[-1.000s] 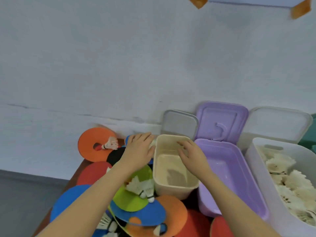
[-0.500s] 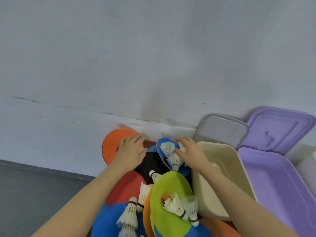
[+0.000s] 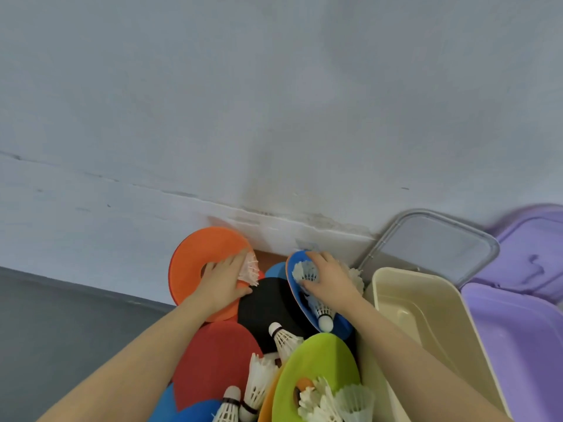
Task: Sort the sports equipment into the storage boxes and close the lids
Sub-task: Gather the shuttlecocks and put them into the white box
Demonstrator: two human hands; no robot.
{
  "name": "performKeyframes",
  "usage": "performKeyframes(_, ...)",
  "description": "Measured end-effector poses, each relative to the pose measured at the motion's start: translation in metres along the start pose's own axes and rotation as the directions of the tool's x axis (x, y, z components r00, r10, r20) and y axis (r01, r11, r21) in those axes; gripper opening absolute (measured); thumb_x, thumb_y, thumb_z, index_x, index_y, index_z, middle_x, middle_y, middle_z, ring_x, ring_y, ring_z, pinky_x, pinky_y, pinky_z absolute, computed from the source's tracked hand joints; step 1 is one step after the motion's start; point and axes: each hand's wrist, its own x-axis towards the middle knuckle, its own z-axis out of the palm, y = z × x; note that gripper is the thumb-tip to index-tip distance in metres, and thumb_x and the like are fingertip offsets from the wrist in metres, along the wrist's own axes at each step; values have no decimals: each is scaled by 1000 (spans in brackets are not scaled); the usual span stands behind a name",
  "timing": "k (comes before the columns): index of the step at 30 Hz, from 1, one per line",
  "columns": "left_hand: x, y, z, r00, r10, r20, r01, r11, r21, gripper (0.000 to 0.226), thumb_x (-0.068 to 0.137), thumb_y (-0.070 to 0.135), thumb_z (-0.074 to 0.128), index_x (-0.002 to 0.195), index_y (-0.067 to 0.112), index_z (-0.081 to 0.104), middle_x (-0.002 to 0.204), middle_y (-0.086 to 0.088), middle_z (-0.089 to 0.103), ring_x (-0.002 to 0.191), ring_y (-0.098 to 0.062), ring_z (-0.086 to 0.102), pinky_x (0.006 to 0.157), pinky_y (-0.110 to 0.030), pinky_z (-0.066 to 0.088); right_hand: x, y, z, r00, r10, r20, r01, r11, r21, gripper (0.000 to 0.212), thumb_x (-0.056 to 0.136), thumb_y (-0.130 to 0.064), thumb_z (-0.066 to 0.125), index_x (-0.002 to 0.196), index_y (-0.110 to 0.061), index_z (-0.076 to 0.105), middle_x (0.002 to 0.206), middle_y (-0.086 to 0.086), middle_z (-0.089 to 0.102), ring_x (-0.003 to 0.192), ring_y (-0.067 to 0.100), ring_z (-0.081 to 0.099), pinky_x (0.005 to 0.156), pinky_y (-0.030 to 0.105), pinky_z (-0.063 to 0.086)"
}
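The left hand (image 3: 224,280) is lying palm down on the orange disc (image 3: 195,266) at the far left of the pile, its fingers curling around a white shuttlecock (image 3: 249,269) whose feathers are sticking out past the fingertips. The right hand (image 3: 327,278) is gripping the raised far edge of a blue disc (image 3: 304,303), with the thumb underneath and the fingers bent over the rim; the disc is tilting up on its edge, and two shuttlecocks (image 3: 306,272) are lying against its face. A black disc (image 3: 271,303) is sitting between the two hands, with a red disc (image 3: 213,357) and a green disc (image 3: 316,367) nearer the person, several more shuttlecocks scattered over them. Just right of the pile, the cream box (image 3: 432,330) is standing open, its grey lid (image 3: 432,245) leaning against the wall behind it. The purple box (image 3: 518,345) is standing open beside it, at the right edge of the view.
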Motion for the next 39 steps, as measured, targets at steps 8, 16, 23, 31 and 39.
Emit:
performKeyframes(8,-16,10,-3,983,-67,-169,38,985,-166,66,87,34,59,143,18,28,139,-8,42,121,-32,45,96,-39,33,-35,-12,-26,958,35,-283,33,972,232,52,82,-32,67,130,-22,49,122,-1,46,114,20,47,100,30,25)
performKeyframes(16,-59,49,-48,921,98,-378,-139,987,-83,63,86,35,57,141,15,35,122,-10,51,112,-31,49,87,-40,34,-99,-16,-52,907,-7,-420,142,946,291,51,78,-26,72,126,-18,54,111,-8,42,110,18,48,100,42,37)
performKeyframes(23,-88,133,-72,831,302,-468,-305,950,71,64,79,28,69,136,11,44,103,-10,56,88,-31,58,78,-40,42,-153,10,-81,848,-93,-522,219,958,185,50,78,-29,71,124,-17,55,118,-2,48,110,20,50,98,41,39)
performKeyframes(31,-110,266,-47,792,328,-514,-368,929,26,70,80,53,41,139,16,39,122,-7,52,107,-27,52,84,-34,29,-225,99,-123,793,-68,-605,180,975,127,51,74,-42,61,122,-22,58,116,-5,49,110,14,49,88,29,27)
performKeyframes(39,-115,416,22,814,326,-481,-399,915,-55,65,87,42,57,143,21,32,138,-1,46,123,-23,43,94,-29,24,-304,237,-156,698,-45,-715,209,967,143,45,77,-39,62,115,-15,61,112,-6,51,104,15,53,89,26,38)
